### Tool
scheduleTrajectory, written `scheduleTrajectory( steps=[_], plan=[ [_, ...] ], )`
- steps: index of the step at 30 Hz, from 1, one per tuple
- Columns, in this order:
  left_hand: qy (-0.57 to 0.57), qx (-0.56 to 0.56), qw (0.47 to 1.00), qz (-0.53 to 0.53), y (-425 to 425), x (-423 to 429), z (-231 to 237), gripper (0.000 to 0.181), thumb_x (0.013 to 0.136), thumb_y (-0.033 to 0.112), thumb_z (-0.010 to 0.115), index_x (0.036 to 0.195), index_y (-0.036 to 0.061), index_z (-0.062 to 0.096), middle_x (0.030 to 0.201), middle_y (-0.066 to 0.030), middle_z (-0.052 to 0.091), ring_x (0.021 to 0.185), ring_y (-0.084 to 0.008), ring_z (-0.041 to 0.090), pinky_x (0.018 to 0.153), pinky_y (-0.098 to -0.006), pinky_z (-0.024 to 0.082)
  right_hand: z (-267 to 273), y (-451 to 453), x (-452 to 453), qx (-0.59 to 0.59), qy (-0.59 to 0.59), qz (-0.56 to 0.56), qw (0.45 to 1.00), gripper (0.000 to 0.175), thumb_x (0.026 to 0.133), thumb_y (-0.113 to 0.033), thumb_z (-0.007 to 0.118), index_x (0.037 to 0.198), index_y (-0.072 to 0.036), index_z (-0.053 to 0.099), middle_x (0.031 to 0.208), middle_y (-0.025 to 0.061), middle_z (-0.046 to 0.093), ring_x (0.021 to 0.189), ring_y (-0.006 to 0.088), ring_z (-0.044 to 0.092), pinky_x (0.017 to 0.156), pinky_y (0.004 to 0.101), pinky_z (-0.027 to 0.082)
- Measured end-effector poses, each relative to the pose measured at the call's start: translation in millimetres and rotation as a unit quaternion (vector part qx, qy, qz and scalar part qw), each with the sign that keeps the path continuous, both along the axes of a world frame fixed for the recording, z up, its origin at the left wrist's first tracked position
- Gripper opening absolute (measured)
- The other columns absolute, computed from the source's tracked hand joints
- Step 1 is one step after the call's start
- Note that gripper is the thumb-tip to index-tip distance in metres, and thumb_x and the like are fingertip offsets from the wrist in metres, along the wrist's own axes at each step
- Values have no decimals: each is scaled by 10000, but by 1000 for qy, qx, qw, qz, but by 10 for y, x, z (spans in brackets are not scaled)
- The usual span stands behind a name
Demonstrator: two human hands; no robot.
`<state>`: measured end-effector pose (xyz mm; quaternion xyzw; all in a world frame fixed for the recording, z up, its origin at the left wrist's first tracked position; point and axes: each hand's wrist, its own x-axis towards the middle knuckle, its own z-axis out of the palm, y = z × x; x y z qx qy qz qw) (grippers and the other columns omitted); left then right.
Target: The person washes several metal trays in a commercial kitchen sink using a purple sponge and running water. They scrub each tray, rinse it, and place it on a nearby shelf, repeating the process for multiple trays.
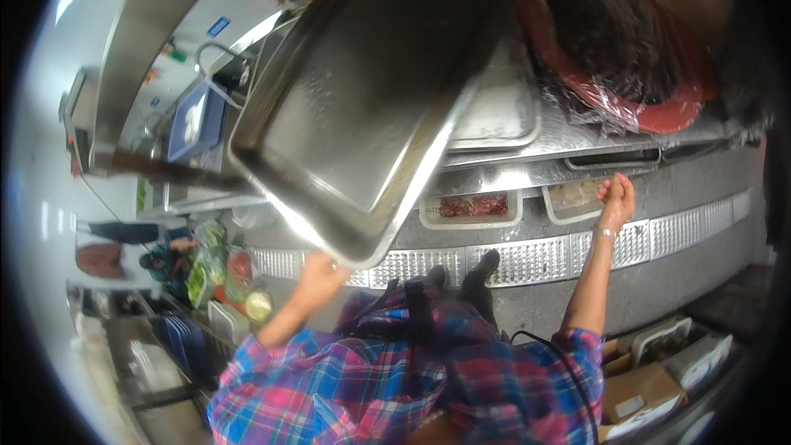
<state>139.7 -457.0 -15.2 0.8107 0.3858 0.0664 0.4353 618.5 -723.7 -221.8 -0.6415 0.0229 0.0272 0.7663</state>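
Note:
A large rectangular metal tray [346, 111] is tilted in front of me, its near corner low. My left hand [321, 281] grips the rim at that corner; the fingers are blurred and partly hidden behind it. My right hand [617, 198] is away from the tray, in front of the counter edge, fingers curled; whether it holds anything is unclear. A red plastic basin [673, 114] with dark contents under clear plastic film stands on the steel counter [556, 136] at the upper right. Between tray and basin lies a shallow white tray [525, 130].
Below the counter stand a white basket [426, 219] of red pieces and another with pale contents [556, 216]. Metal grating [525, 262] crosses the floor. Bagged vegetables [213, 247] lie left, near another person [164, 259]. Cardboard boxes [642, 392] sit on a shelf lower right.

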Motion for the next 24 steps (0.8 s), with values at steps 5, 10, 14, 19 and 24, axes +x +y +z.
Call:
scheduleTrajectory(
  steps=[5, 10, 14, 19, 24],
  plan=[
    [-158, 346, 907, -183, 172, 146, 945, 60, 705, 31, 687, 745, 35, 643, 697, -94, 620, 600, -252, 564, 557, -346, 442, 1551, 350, -957, 1, -133, 88, 987, 150, 964, -113, 581, 1066, -8, 612, 782, 40, 626, 635, 75, 555, 576, 201, 467],
    [-80, 440, 845, -293, 376, 159, 1135, 369, 688, 40, 716, 1049, 50, 639, 1019, -108, 613, 946, -279, 577, 844, -404, 432, 2198, 887, -1881, -94, -135, 320, 933, 133, 954, -120, 588, 1029, -28, 648, 807, 55, 669, 639, 81, 597, 543, 214, 500],
    [-141, 475, 794, -353, 622, 190, 973, 229, 708, -1, 683, 927, 41, 631, 876, -67, 608, 869, -237, 589, 829, -391, 435, 2277, 1244, -2498, -49, -24, 453, 890, 161, 959, -131, 573, 992, 8, 647, 785, 58, 664, 637, 91, 608, 545, 213, 502],
    [-123, 497, 741, -435, 734, 274, 976, 82, 708, 8, 642, 761, 37, 587, 751, -84, 571, 761, -245, 574, 774, -355, 429, 2267, 1306, -2737, 7, 16, 441, 897, 173, 956, -127, 548, 976, 28, 623, 767, 62, 630, 630, 110, 598, 565, 225, 510],
    [-102, 529, 692, -480, 676, 342, 1024, 36, 710, 26, 581, 708, 23, 545, 694, -114, 551, 710, -268, 561, 743, -354, 433, 2319, 1237, -2827, 61, 51, 429, 900, 165, 932, -122, 572, 986, 29, 612, 805, 65, 630, 664, 122, 607, 562, 227, 511]
  ],
)
